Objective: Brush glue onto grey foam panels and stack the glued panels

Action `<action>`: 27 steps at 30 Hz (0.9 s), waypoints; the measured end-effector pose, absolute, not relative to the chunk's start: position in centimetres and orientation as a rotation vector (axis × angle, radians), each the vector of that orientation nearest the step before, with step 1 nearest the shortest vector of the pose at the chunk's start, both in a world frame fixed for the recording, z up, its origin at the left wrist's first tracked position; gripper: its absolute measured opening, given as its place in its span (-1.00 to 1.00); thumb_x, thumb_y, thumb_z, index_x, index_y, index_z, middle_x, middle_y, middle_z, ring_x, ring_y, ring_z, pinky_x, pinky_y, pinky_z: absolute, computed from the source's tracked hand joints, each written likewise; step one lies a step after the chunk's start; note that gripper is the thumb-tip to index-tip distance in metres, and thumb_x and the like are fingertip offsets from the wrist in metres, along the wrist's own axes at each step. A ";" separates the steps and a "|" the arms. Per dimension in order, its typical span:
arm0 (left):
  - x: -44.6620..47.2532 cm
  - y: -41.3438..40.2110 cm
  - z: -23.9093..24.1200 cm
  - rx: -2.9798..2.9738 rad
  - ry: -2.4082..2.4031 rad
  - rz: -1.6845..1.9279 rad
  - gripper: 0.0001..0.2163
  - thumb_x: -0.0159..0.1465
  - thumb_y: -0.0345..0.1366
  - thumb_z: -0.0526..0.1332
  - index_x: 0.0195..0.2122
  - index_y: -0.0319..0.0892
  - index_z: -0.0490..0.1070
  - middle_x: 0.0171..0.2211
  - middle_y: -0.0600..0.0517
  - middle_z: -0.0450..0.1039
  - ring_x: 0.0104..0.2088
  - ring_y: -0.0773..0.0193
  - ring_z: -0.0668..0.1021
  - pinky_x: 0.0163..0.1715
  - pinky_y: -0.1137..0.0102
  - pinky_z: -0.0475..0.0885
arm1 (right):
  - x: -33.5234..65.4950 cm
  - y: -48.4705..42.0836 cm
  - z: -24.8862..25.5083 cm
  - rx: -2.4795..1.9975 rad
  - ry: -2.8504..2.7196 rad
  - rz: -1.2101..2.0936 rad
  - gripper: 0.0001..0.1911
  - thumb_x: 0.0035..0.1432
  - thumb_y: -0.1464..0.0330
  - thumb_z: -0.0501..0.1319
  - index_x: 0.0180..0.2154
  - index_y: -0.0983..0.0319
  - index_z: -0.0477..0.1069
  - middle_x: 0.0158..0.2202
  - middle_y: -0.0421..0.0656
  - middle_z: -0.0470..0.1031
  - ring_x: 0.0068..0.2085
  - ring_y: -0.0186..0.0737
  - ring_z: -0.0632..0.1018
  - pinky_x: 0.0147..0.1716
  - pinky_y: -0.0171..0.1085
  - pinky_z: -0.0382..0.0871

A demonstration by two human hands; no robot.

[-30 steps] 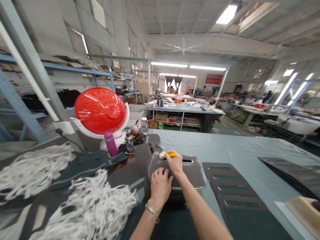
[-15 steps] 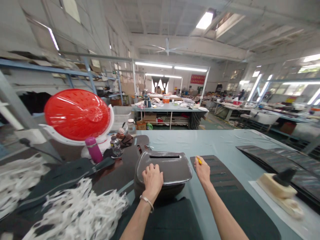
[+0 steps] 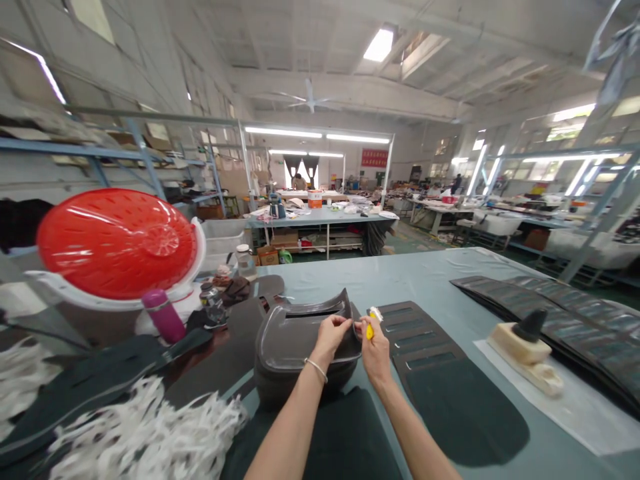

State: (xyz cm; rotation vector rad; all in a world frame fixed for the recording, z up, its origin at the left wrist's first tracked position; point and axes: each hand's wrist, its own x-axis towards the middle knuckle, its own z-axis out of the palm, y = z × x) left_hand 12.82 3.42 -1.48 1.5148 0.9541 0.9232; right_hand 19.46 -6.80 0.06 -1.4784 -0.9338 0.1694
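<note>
Workshop counter w/ blue-grey cover. Nearest, at left, lie white strips. Next, both hands meet at the right edge of the top panel, which sits on a dark stack at counter centre. L hand pinches this edge and holds it up, so the panel is tilted, its left side resting on the stack. R hand is closed round a yellow tool, white tip just beside the same edge. By my judgement the panel is only half raised, not yet off the stack. Slotted panels lie to the right. Farther: pink bottle, red fan.
</note>
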 end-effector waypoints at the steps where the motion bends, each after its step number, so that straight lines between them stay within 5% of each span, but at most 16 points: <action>1: 12.7 3.4 -1.5 1.487 0.934 0.923 -0.60 -0.03 0.03 0.27 -0.43 -0.28 0.44 -0.46 -0.03 0.46 -0.44 0.32 0.44 -0.37 0.42 0.31 | 19.3 -6.7 0.0 -1.474 -0.918 0.176 -0.62 0.19 0.09 -0.03 -0.17 0.20 0.35 -0.32 -0.13 0.52 -0.31 -0.19 0.54 -0.28 -0.25 0.39; 5: 12.0 3.4 -1.1 1.352 0.857 0.933 -0.54 -0.05 0.11 0.26 -0.47 -0.29 0.44 -0.55 0.05 0.40 -0.51 0.39 0.37 -0.44 0.45 0.24 | 19.0 -6.6 -0.1 -1.459 -0.929 0.189 -0.65 0.21 0.11 -0.05 -0.18 0.19 0.34 -0.30 -0.14 0.52 -0.28 -0.20 0.54 -0.26 -0.26 0.38; 11: 11.6 3.6 -1.2 1.137 0.795 0.962 -0.66 -0.20 -0.10 0.39 -0.54 -0.28 0.41 -0.63 0.11 0.35 -0.57 0.44 0.33 -0.47 0.46 0.24 | 18.3 -6.9 -0.1 -1.585 -0.934 0.018 -0.66 0.23 0.14 -0.06 -0.20 0.20 0.35 -0.25 -0.11 0.50 -0.22 -0.19 0.50 -0.18 -0.23 0.33; 16: 9.2 3.2 -0.3 0.973 0.707 1.061 -0.74 -0.11 -0.17 0.31 -0.48 -0.25 0.38 -0.50 0.04 0.45 -0.45 0.35 0.49 -0.39 0.44 0.36 | 18.5 -6.6 -2.0 -1.672 -1.134 -0.167 -0.70 0.22 0.23 -0.05 -0.23 0.22 0.39 -0.15 -0.04 0.42 -0.12 -0.15 0.41 -0.10 -0.18 0.26; 20: 3.9 3.2 3.7 0.805 0.541 1.260 -0.79 -0.02 -0.23 0.27 -0.38 -0.21 0.36 -0.41 0.07 0.49 -0.39 0.36 0.53 -0.36 0.47 0.40 | 19.2 -6.1 -4.2 -1.663 -1.299 0.030 -0.72 0.20 0.24 -0.02 -0.28 0.21 0.40 -0.31 -0.09 0.38 -0.29 -0.22 0.43 -0.26 -0.27 0.31; 27: -1.7 -2.7 13.5 0.792 0.246 1.268 -0.76 0.07 -0.32 0.23 -0.21 -0.20 0.36 -0.38 0.10 0.51 -0.43 0.36 0.55 -0.42 0.51 0.44 | 20.6 -6.0 -4.3 -1.541 -1.277 0.202 -0.73 0.09 0.13 0.10 -0.35 0.20 0.36 -0.28 -0.11 0.36 -0.25 -0.20 0.43 -0.16 -0.21 0.29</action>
